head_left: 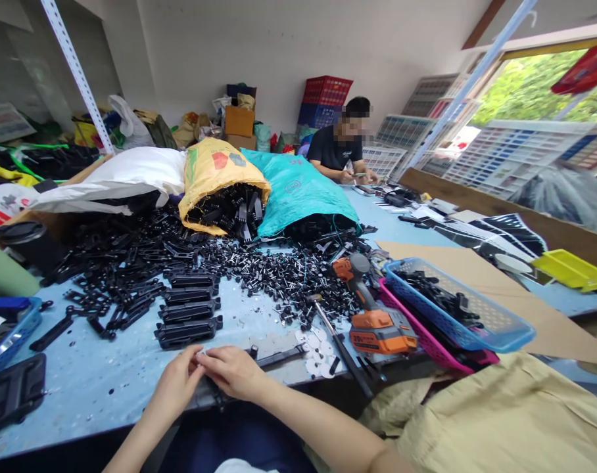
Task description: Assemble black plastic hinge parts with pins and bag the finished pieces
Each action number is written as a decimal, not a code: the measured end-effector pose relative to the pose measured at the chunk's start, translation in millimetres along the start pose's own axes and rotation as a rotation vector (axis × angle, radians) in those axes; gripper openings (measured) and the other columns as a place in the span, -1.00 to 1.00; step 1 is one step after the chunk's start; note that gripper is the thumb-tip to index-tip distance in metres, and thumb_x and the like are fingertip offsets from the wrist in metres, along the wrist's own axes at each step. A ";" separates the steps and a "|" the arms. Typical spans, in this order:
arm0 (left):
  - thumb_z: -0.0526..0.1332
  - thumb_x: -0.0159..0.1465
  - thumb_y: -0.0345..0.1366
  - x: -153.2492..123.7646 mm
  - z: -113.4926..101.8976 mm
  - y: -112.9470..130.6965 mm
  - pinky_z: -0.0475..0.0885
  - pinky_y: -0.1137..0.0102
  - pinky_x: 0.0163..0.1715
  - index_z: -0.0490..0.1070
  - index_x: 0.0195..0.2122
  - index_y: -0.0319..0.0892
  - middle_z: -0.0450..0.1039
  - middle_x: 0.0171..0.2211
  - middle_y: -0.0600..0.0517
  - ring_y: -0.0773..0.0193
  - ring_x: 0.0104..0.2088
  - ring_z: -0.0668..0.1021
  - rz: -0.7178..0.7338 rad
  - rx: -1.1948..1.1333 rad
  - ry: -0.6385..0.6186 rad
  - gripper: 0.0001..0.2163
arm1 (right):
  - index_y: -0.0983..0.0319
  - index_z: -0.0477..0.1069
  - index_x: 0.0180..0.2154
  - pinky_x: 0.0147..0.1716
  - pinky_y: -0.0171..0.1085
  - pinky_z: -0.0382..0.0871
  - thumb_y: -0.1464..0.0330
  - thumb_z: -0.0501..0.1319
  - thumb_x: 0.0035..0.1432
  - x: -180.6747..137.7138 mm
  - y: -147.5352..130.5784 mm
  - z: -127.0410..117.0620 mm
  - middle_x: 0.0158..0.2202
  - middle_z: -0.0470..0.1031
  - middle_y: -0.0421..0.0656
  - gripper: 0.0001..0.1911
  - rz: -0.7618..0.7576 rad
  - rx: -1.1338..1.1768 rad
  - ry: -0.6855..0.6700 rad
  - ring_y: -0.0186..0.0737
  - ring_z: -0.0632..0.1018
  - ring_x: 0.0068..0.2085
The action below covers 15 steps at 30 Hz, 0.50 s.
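At the near table edge my left hand point(179, 380) and my right hand point(233, 372) meet, fingertips pressed together. Both are closed, and whatever they pinch is hidden behind the fingers. Part of a dark piece point(218, 395) shows beneath my right hand; its shape is unclear. A long black plastic arm point(281, 355) lies just right of my right hand, beside several white discs point(319, 355). Beyond my hands, several black folded brackets point(189, 332) are lined up in a stack-like row on the blue table point(249, 299).
An orange cordless drill point(382, 332) and a hammer point(340, 341) lie right of my hands. A blue basket point(505, 335) holds black parts. Small parts point(288, 276) are heaped before a yellow sack point(219, 167) and teal sack point(298, 187). Across the table sits a person point(335, 148).
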<state>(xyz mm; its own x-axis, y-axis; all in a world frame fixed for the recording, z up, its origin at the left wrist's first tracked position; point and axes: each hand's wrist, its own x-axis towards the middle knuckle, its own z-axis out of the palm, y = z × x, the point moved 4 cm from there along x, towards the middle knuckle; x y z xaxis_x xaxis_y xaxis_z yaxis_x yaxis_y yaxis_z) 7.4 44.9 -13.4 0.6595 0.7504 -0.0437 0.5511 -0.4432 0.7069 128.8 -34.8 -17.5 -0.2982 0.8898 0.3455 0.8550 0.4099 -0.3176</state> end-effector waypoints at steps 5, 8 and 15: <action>-0.05 0.27 -0.11 -22.4 16.7 0.3 0.39 0.32 -0.33 0.33 -0.37 -0.15 0.49 -0.42 -0.04 0.15 -0.36 0.55 -0.142 0.217 -0.082 -0.72 | 0.19 0.12 0.18 -0.08 -0.27 0.32 0.37 0.03 0.23 -0.3 4.7 0.5 -0.01 0.42 -0.08 -0.53 0.012 0.012 -0.049 -0.23 0.43 -0.06; -0.07 0.29 -0.13 -31.4 37.2 12.9 0.37 0.30 -0.34 0.35 -0.43 -0.14 0.51 -0.42 -0.07 0.08 -0.31 0.57 -0.205 0.345 -0.248 -0.69 | 0.20 0.13 0.17 -0.08 -0.30 0.30 0.40 0.02 0.21 -1.4 7.4 -0.2 0.01 0.41 -0.10 -0.53 0.009 0.031 -0.081 -0.25 0.44 -0.06; -0.17 0.32 -0.14 -32.3 48.2 26.6 0.40 0.21 -0.25 0.43 -0.19 -0.13 0.55 -0.24 -0.15 -0.01 -0.19 0.57 -0.349 0.481 -0.288 -0.60 | 0.22 0.01 0.22 -0.10 -0.28 0.29 0.39 0.12 0.11 0.9 12.0 4.2 0.03 0.38 -0.09 -0.36 -0.040 -0.038 -0.159 -0.19 0.43 -0.10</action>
<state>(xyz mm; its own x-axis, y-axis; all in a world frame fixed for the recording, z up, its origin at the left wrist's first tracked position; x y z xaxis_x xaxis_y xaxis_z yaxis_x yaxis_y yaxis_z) 25.4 -14.7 -27.3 0.4742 0.7582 -0.4474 0.8802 -0.4175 0.2256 137.0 -28.2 -24.7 -0.3929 0.8948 0.2119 0.8559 0.4401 -0.2716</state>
